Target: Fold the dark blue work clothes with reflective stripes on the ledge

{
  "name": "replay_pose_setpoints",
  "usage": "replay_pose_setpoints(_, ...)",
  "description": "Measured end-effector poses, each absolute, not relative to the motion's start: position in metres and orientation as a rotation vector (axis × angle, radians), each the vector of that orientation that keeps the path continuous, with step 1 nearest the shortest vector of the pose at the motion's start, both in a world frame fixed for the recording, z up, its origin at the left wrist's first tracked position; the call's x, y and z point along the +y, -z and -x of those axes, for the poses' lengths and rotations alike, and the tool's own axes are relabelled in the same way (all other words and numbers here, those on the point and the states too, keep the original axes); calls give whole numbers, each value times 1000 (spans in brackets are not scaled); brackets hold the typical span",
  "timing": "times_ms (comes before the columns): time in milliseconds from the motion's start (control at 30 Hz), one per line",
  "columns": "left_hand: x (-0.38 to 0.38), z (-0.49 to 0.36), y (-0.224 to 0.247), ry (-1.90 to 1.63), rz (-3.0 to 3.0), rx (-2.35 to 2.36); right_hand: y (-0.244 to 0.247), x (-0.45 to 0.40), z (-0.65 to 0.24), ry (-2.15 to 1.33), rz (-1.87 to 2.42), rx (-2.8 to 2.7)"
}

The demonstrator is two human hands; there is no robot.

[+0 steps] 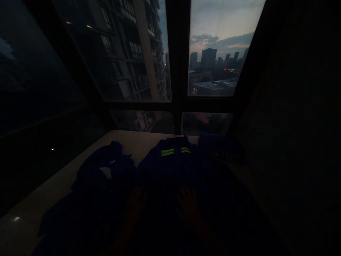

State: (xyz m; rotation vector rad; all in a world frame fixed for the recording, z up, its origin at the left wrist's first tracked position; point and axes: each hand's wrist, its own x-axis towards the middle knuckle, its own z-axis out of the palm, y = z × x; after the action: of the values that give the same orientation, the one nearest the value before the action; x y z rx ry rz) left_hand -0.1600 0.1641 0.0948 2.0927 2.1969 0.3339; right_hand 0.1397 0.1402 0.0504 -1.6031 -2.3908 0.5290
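Observation:
A dark blue garment (176, 167) with yellow-green reflective stripes lies spread on the pale ledge, its collar toward the window. My left hand (137, 201) rests at the garment's lower left part, fingers pointing forward and apart as far as the dim light shows. On the garment's lower right part lies my right hand (188, 204), palm down with its fingers spread. Neither hand visibly holds anything. Left of the striped garment is a crumpled blue garment (106, 170) with a white patch. The cloth below both hands is lost in darkness.
The pale ledge (130, 138) runs beneath a window with dark frames (179, 71). A dark blue bundle (221, 145) with faint lettering lies at the back right. Dark glass rises on the left, and a dark wall (298, 124) on the right.

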Motion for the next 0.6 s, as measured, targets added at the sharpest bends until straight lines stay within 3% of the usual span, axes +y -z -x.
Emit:
replay_pose_setpoints(133,153,211,-103,-562,-1824,2419,-43,122,-145,-527,1571,-2359)
replay_pose_setpoints(233,144,246,-95,-521,-1701,2484,-40,107,-144,-539,1569,-2328)
replay_pose_setpoints(400,146,288,-93,-417,-1814,2401,-45,96,-135,-572,1588,-2306)
replay_pose_setpoints(600,157,300,-111,-533,-1918,2407,-55,97,-125,-615,1610,-2274)
